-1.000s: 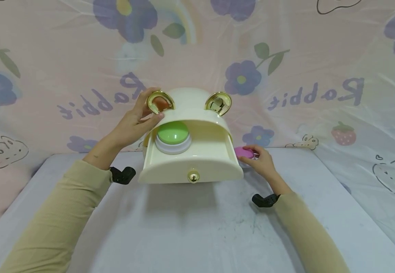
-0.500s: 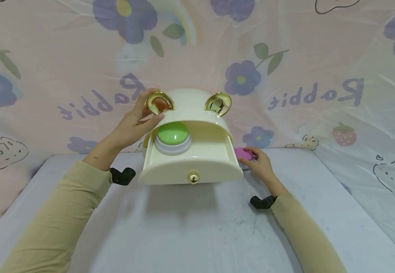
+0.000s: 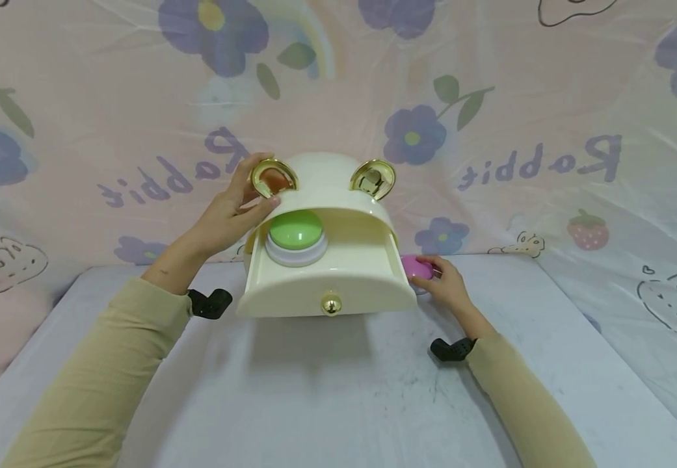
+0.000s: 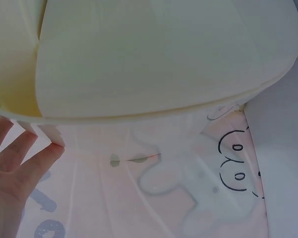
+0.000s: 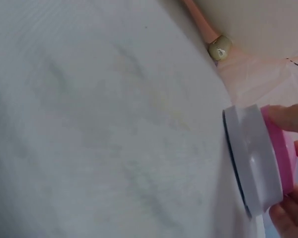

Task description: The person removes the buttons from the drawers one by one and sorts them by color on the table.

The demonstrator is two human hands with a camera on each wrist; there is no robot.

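Observation:
A cream storage box (image 3: 326,175) with two gold-rimmed ears stands at the table's middle, its drawer (image 3: 291,292) pulled out. Inside the drawer, toward the left, lies a green push button (image 3: 296,231) on a white base. My left hand (image 3: 227,214) holds the box at its left ear, thumb in front and fingers behind. To the right of the drawer, my right hand (image 3: 449,283) grips a pink push button (image 3: 415,267). The right wrist view shows thumb and fingers around its pink cap (image 5: 283,153), the white base close to the tabletop; contact is unclear.
White cloth covers the table (image 3: 315,403). A printed curtain (image 3: 338,84) with flowers and rabbits rises right behind the box. The drawer's gold knob (image 3: 331,304) faces me. Black wrist cameras (image 3: 452,350) are strapped at both sleeves.
My right hand and the pink button have shifted very slightly toward the box. The left hand keeps its hold, and the box and green button stay in place.

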